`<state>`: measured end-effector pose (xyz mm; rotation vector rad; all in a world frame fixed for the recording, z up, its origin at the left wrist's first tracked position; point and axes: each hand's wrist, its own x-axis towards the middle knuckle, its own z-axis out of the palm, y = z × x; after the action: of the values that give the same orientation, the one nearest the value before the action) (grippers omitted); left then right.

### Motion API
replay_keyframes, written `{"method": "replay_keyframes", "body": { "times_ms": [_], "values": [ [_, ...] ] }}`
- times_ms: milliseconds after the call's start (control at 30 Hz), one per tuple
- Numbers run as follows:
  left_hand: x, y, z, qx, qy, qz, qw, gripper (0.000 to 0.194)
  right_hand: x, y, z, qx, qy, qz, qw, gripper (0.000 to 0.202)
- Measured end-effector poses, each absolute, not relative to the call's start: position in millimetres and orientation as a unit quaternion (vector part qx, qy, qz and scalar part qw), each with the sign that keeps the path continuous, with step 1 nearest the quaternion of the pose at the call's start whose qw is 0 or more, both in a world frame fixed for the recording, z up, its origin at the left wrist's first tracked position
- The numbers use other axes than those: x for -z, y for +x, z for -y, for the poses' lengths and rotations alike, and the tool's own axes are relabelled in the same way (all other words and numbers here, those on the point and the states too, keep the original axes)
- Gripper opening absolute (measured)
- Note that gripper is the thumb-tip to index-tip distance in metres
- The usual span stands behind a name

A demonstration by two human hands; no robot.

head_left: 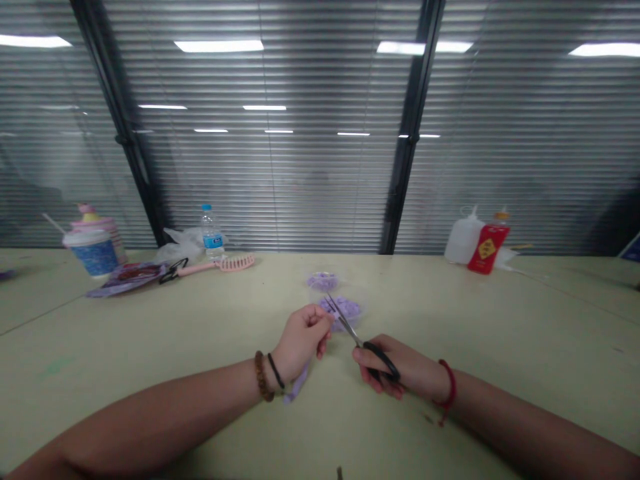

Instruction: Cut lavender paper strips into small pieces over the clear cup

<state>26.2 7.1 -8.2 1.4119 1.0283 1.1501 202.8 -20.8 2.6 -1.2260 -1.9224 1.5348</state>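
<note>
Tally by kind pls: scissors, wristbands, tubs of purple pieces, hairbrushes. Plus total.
Scissors: 1
Wristbands: 3 (brown beaded, black, red)
Tubs of purple pieces: 2
Hairbrush: 1
Total: 7

We see dim, greyish light; white rectangular light reflections (219,46) glare on the grey slatted glass wall (320,193) beyond our hands (303,335), whose outlines look slightly soft.

No legible lettering anywhere
</note>
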Motion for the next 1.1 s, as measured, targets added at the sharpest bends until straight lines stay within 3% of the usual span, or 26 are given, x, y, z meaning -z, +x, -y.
{"method": "replay_keyframes", "body": {
  "times_ms": [567,833,1100],
  "values": [
    [6.8,20.2,-9.6,-0.473,0.587,-0.425,0.501,0.021,0.6,205.5,17.3,-0.527,-0.496,0.637,0.264,0.053],
    [5.1,18.9,-8.6,-0.488,0.573,-0.429,0.500,0.022,-1.6,207.1,19.5,-0.518,-0.453,0.702,0.180,0.052],
    [1.4,22.6,-2.6,-0.466,0.583,-0.419,0.517,0.024,1.3,206.3,17.1,-0.508,-0.461,0.707,0.170,0.050]
  ]
}}
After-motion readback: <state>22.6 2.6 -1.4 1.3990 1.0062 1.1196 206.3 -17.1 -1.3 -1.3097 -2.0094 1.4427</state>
